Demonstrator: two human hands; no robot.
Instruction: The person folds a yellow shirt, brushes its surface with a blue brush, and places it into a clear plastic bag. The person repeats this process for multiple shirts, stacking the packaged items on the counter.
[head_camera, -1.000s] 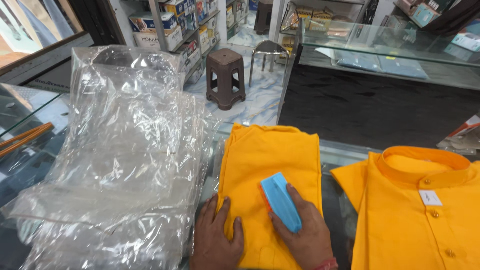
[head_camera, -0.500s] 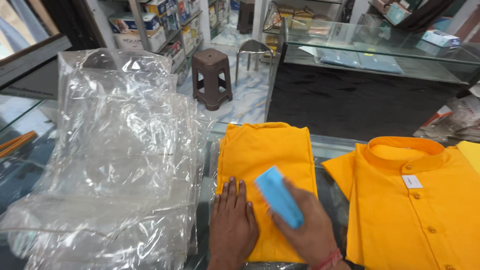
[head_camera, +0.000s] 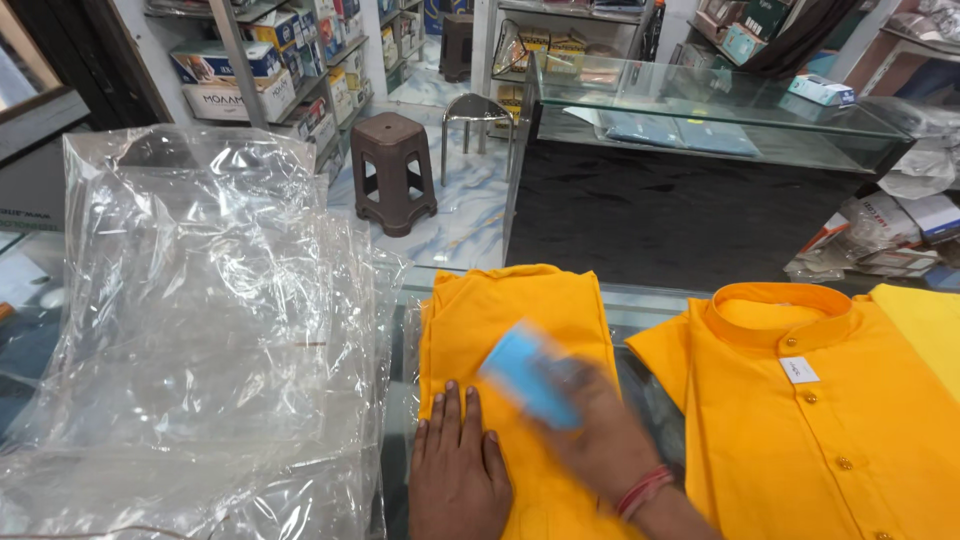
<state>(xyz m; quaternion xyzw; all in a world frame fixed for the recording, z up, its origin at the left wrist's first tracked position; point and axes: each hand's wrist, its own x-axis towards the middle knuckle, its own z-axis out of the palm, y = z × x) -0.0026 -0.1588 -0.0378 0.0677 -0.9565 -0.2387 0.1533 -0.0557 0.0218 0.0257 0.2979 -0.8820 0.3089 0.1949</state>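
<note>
The glass counter (head_camera: 640, 300) carries three big things: a heap of clear plastic bags (head_camera: 200, 330) on the person's left, a folded orange garment (head_camera: 520, 340) in the middle, and an orange shirt with a band collar (head_camera: 800, 420) laid flat on the right. The folded garment lies just beside the plastic, and its left edge looks close to overlapping it. A risk from here is that a hard stroke drags the top layer of the fold and skews it, or pushes the cloth against the slippery plastic so the whole stack slides; that would come from the left hand (head_camera: 455, 470) pressing too lightly. That hand lies flat and open on the garment's lower left part, fingers together, gripping nothing. The right hand (head_camera: 600, 450) rests over the garment's lower middle and is closed around a small light-blue block (head_camera: 530, 385), probably a brush or smoothing pad, though motion blur hides its shape. The block sits at the fingertips, touching the cloth, just to the right of the flat left hand
</note>
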